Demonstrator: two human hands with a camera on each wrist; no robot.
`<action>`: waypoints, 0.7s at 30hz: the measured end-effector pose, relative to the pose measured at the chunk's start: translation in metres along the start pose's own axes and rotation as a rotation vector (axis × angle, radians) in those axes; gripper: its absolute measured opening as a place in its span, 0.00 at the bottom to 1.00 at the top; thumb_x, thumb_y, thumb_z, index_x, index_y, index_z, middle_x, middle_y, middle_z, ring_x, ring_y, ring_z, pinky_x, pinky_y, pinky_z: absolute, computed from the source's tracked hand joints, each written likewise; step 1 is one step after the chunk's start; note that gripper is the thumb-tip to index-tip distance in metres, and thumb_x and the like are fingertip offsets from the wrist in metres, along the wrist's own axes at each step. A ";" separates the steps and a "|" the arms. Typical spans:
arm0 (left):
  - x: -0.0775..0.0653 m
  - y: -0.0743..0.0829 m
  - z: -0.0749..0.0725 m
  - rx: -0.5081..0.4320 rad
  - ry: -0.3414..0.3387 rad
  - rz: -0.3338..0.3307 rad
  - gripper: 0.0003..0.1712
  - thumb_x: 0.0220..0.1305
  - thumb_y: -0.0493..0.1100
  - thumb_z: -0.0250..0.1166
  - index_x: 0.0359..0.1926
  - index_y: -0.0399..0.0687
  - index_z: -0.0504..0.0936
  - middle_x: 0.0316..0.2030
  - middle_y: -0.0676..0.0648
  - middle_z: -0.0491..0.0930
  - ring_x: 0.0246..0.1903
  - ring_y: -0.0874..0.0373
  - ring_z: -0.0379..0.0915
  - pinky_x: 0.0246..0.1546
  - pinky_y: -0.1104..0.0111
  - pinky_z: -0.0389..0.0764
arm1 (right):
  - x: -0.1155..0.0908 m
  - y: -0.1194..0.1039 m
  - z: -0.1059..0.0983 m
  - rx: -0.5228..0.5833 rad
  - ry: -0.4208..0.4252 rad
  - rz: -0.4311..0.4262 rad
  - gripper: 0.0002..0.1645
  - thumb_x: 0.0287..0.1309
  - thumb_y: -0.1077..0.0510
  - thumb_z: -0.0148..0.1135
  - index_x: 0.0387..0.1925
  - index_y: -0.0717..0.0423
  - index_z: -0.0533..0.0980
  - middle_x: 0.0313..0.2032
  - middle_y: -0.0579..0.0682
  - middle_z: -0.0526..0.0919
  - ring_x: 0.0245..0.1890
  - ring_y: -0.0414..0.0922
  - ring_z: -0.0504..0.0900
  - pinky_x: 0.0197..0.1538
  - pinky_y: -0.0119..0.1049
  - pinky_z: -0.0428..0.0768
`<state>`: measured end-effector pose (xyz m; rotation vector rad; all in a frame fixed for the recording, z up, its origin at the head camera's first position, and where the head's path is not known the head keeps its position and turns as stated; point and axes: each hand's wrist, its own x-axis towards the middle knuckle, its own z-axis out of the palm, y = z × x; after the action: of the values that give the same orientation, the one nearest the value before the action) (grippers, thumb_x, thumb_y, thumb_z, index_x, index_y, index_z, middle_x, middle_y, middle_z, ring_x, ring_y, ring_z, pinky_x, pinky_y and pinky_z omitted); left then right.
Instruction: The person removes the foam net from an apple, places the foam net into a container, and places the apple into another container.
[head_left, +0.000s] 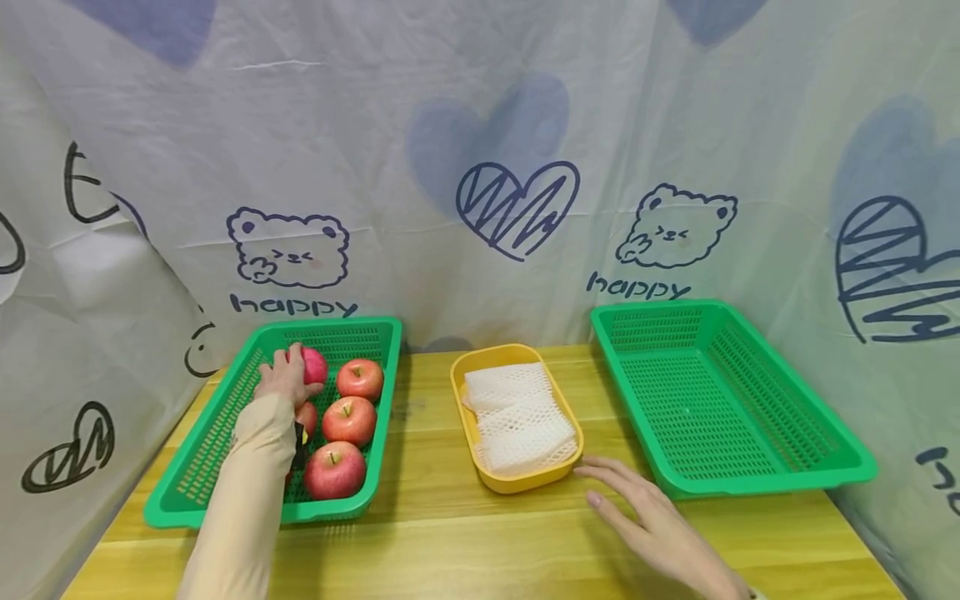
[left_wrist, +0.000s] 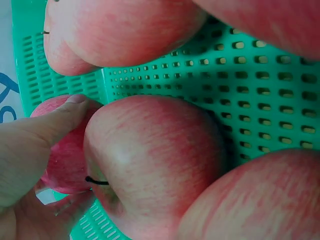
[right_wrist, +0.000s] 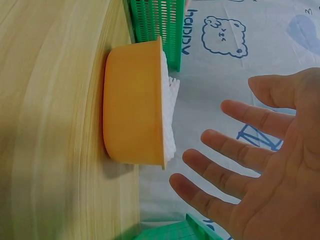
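Note:
At the back of the left green basket (head_left: 394,350), my left hand (head_left: 282,380) grips a deep pink-red apple (head_left: 314,365). In the left wrist view the thumb lies across the top of that apple (left_wrist: 66,162), with fingers curled on its lower side. A paler striped apple (left_wrist: 155,155) with a dark stem sits right beside it. My right hand (head_left: 652,518) hovers over the table near the front right corner of a yellow tub (head_left: 517,483); its fingers are spread and hold nothing. White foam netting sleeves (head_left: 517,412) lie folded in the tub.
Three red apples line the left basket's right side, including a front apple (head_left: 335,471); another is partly hidden by the left arm. A second green basket (head_left: 697,408) stands at the right of the wooden table (head_left: 457,550). A printed curtain (head_left: 405,250) hangs behind.

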<state>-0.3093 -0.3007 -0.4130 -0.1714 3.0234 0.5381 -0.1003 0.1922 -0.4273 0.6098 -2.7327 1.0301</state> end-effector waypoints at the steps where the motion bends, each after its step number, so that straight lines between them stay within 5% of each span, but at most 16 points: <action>1: 0.000 0.000 0.001 0.005 -0.002 0.003 0.49 0.65 0.44 0.67 0.73 0.30 0.46 0.66 0.18 0.50 0.62 0.15 0.51 0.57 0.29 0.69 | 0.000 0.000 0.000 0.002 0.001 -0.002 0.19 0.73 0.53 0.55 0.61 0.47 0.77 0.64 0.53 0.78 0.62 0.56 0.78 0.59 0.60 0.79; 10: -0.006 0.001 0.003 0.040 -0.066 -0.005 0.42 0.70 0.41 0.59 0.75 0.34 0.46 0.69 0.20 0.48 0.66 0.17 0.50 0.60 0.28 0.66 | 0.000 0.000 0.001 0.020 0.002 -0.005 0.18 0.73 0.53 0.55 0.61 0.46 0.77 0.64 0.53 0.78 0.62 0.58 0.78 0.59 0.63 0.78; 21: -0.008 0.001 -0.005 0.057 -0.174 -0.037 0.41 0.73 0.40 0.50 0.76 0.28 0.39 0.74 0.21 0.33 0.70 0.19 0.46 0.65 0.27 0.59 | 0.001 0.000 0.000 0.011 -0.002 -0.020 0.18 0.73 0.54 0.55 0.61 0.45 0.77 0.64 0.53 0.78 0.62 0.57 0.78 0.59 0.61 0.78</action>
<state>-0.3013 -0.3008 -0.4074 -0.1674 2.8569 0.4384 -0.1010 0.1915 -0.4271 0.6391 -2.7192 1.0411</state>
